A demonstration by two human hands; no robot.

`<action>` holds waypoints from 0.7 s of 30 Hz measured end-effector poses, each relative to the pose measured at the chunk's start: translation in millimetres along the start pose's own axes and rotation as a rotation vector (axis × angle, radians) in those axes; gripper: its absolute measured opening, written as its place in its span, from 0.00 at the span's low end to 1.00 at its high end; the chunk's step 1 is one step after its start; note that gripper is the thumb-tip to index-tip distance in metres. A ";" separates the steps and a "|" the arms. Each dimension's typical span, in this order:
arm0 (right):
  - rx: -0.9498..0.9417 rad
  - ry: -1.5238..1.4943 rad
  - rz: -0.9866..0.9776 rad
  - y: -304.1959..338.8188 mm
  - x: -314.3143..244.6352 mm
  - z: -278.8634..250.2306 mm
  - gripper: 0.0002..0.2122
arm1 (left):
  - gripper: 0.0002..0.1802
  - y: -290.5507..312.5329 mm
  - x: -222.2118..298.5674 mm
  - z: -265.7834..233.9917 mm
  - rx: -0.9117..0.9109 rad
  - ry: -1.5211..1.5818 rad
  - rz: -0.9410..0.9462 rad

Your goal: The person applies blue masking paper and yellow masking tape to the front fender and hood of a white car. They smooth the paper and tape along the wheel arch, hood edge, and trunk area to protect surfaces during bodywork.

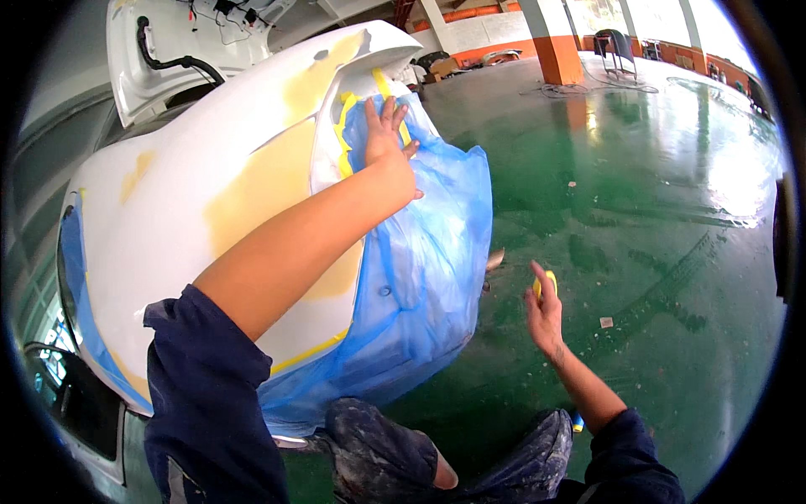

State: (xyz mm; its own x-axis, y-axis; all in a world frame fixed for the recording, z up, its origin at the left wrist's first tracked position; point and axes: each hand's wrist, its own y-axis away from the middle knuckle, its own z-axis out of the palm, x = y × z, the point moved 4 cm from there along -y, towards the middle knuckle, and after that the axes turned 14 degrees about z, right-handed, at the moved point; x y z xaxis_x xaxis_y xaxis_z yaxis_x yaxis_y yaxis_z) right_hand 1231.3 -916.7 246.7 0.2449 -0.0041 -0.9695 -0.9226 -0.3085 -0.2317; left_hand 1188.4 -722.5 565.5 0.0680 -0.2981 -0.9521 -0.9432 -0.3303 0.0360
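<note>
My left hand (388,149) reaches across the white car body (159,218), fingers spread and pressed on blue masking film (428,244). Strips of yellow masking tape (345,126) run beside those fingers, along the edge of the film. The film hangs loose and wrinkled over the end of the car, and more yellow tape borders its lower edge. Beige patches (264,185) mark the white panel under my forearm. Off to the right, over the floor, my right hand (546,319) is closed on a roll of yellow masking tape (551,282), partly hidden by the fingers.
Above the car stands a raised white panel (134,76) with a black hose and dangling wires. An orange and white pillar (554,50) rises from the glossy green floor (638,252). Farther back is a stand (615,52) with a dark part on it. Small scraps lie about.
</note>
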 end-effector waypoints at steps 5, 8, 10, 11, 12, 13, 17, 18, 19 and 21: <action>-0.032 0.115 0.141 48.2 99.2 -8.3 0.24 | 0.50 2.5 0.4 -7.3 0.050 0.059 0.029; -0.028 0.157 0.074 57.8 99.5 1.3 0.24 | 0.45 5.6 -3.7 -15.9 0.135 0.057 0.068; -0.017 0.211 0.049 56.2 74.2 4.1 0.23 | 0.41 -5.7 -10.4 -20.3 0.261 0.039 0.082; 0.006 0.250 0.043 47.6 50.7 7.8 0.23 | 0.37 -6.1 -14.1 -19.6 0.368 0.057 0.090; 0.034 0.215 -0.010 32.7 34.1 12.4 0.23 | 0.37 -12.8 -19.2 -17.5 0.376 0.054 0.096; 0.071 0.161 -0.152 11.4 18.3 27.7 0.24 | 0.37 -14.3 -29.7 -8.3 0.360 0.052 0.086; -0.051 0.007 -0.060 -92.3 -47.7 64.0 0.29 | 0.37 -30.1 -37.9 -21.5 0.282 0.009 0.044; 0.019 0.030 -0.184 -119.5 -59.0 69.9 0.30 | 0.38 -37.0 -38.6 -28.9 0.260 0.001 0.046; 0.047 -0.001 -0.184 -140.6 -71.6 86.7 0.29 | 0.38 -38.2 -42.3 -26.3 0.274 -0.050 0.014; 0.022 0.006 -0.193 -177.3 -86.6 100.0 0.28 | 0.39 -44.5 -39.6 -26.4 0.333 -0.138 -0.021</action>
State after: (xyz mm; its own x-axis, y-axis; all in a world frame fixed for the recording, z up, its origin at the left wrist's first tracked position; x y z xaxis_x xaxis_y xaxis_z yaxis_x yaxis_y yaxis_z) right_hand 1343.8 -766.6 363.8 0.4200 0.0477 -0.9063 -0.8645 -0.2829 -0.4155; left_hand 1236.2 -719.6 609.6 0.0656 -0.1631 -0.9844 -0.9978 -0.0185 -0.0634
